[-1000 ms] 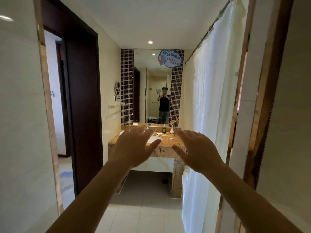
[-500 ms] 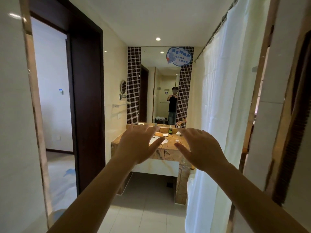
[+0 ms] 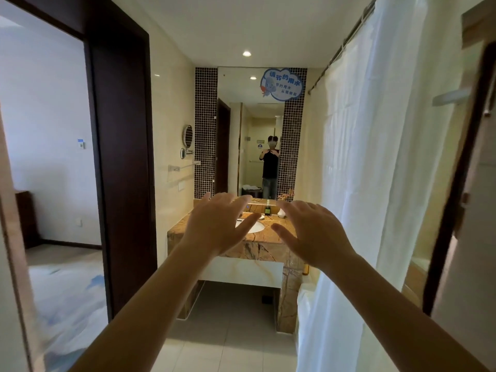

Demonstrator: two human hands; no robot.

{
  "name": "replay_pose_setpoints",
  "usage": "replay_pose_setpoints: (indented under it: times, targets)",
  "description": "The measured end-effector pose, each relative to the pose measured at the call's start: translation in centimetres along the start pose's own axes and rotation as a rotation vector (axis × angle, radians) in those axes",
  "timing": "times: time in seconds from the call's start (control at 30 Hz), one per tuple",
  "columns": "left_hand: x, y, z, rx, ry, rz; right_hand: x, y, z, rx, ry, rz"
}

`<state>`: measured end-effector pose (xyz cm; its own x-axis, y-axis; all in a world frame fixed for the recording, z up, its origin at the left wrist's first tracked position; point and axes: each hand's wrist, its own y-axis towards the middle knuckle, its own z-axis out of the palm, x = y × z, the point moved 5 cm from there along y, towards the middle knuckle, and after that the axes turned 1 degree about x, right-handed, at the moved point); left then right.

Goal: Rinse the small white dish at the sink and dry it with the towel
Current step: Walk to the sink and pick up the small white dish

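Observation:
Both my arms are stretched out in front of me at chest height. My left hand [image 3: 214, 229] is open with fingers spread and holds nothing. My right hand [image 3: 314, 232] is open too, palm down, also holding nothing. Far beyond them stands a brown marble vanity [image 3: 257, 240] with a white oval sink [image 3: 255, 227], partly hidden by my left thumb. A small white dish [image 3: 262, 217] lies on the counter just behind the sink, very small in view. I see no towel near the sink.
A dark wooden door frame [image 3: 120, 157] stands on the left and a white shower curtain [image 3: 375, 183] hangs along the right. A dark bottle [image 3: 267, 209], a small white vase [image 3: 281, 212] and a mirror [image 3: 252, 135] are at the counter's back. Tiled floor [image 3: 228, 331] leads to the vanity.
I have moved forward toward the vanity, which now looks larger. Both hands stay raised and open in about the same pose.

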<state>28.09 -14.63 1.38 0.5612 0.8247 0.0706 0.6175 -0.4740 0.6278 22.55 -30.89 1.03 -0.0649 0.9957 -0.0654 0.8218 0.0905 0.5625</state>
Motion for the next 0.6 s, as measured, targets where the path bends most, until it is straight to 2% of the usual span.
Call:
replay_pose_setpoints:
  times: [0.6]
  targets:
    - [9.9,9.8,7.9,0.001,-0.030,0.037,-1.0,13.2,7.4,-0.059,-0.032,0.038]
